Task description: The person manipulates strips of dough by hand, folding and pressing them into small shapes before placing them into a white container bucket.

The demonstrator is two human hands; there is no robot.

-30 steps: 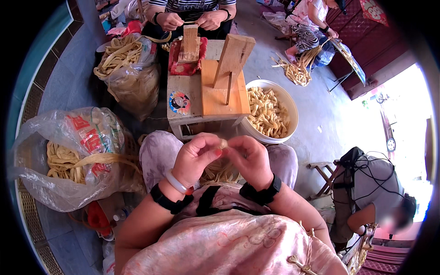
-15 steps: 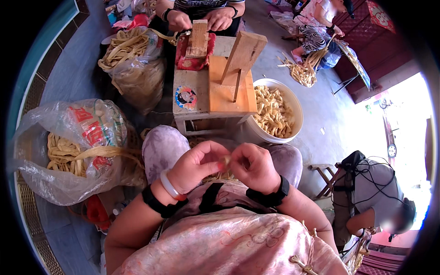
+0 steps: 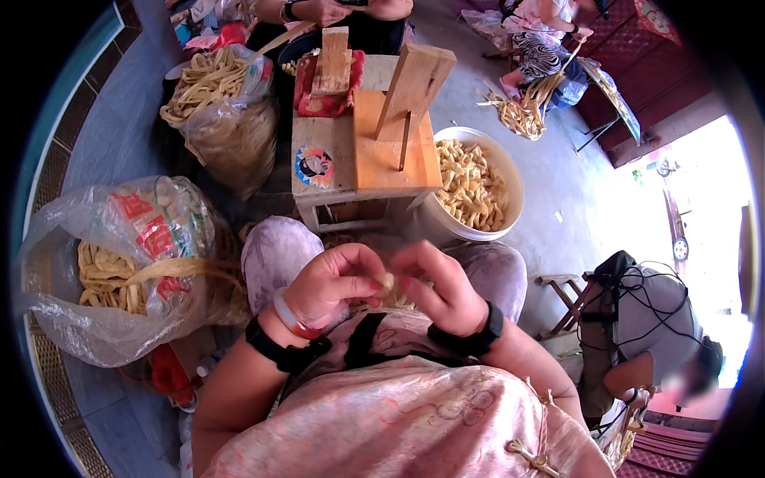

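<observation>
My left hand (image 3: 338, 280) pinches a small pale-yellow knotted strip (image 3: 387, 281) between thumb and fingertips, above my lap. Close on its right side is my right hand (image 3: 443, 293), fingers apart and slightly blurred, the thumb near the knot. Whether that thumb touches it I cannot tell. More pale strips lie in my lap below the hands, mostly hidden by them. A white bucket (image 3: 516, 191) full of similar yellow knotted pieces (image 3: 470, 185) stands beyond my right knee.
Ahead is a low table (image 3: 325, 131) with a wooden board stand (image 3: 414, 92) and a wooden block (image 3: 331, 64) on red cloth. Plastic bags of long yellow strips (image 3: 159, 319) (image 3: 231, 143) stand left. A person's hands (image 3: 319, 11) work across the table; other people sit right.
My right hand has loosened from the knot, its fingers spreading up and away, while my left keeps its pinch. Across the table, the other person's hands have moved farther back, with a strip stretched.
</observation>
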